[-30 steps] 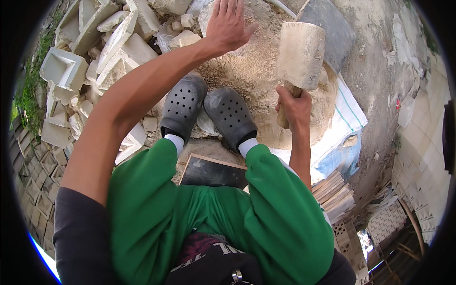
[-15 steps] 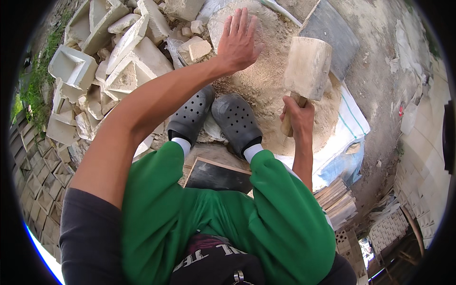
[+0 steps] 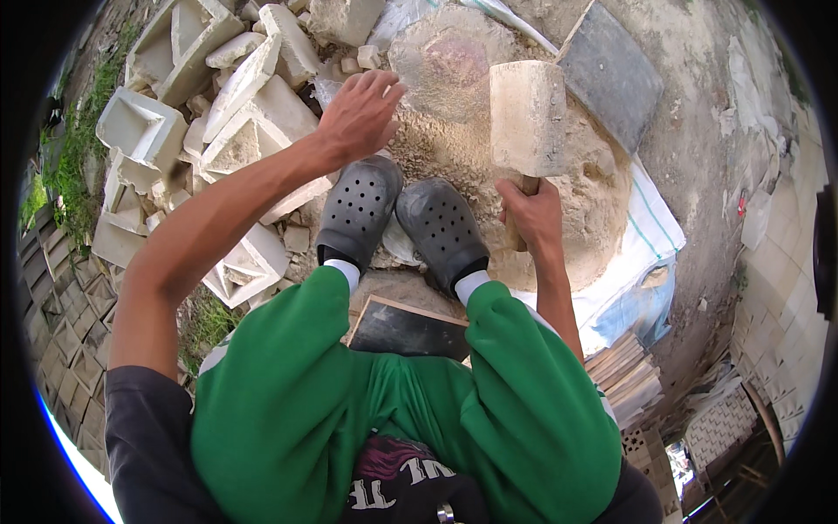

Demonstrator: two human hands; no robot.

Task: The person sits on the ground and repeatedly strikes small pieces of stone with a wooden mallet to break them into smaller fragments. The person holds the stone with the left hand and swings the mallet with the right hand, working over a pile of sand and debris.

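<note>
My right hand [image 3: 534, 214] grips the short handle of a wooden mallet [image 3: 527, 118], its thick, pale, dust-coated head raised upright over the crushed powder [image 3: 454, 144]. My left hand [image 3: 360, 115] hovers just beyond my left shoe, between the rubble and the powder. Its fingers are loosely bent, the thumb apart from them, and I see nothing held. Past the powder lies a flat round stone slab [image 3: 454, 57] with a pinkish patch in its middle. Broken pale plaster-like pieces [image 3: 257, 131] are heaped to the left, several with hollow, box-like shapes.
My grey clogs [image 3: 441, 229] stand at the powder's near edge. A white and blue woven sack [image 3: 642, 223] spreads under the powder. A dark flat board [image 3: 611, 74] leans at the far right. Stacked wooden strips [image 3: 624, 375] lie by my right knee, and a dark framed panel [image 3: 406, 327] lies beneath me.
My left hand has drawn back from the round slab toward the left and nearer to me, its fingers now more bent. My right hand and the mallet have shifted slightly left.
</note>
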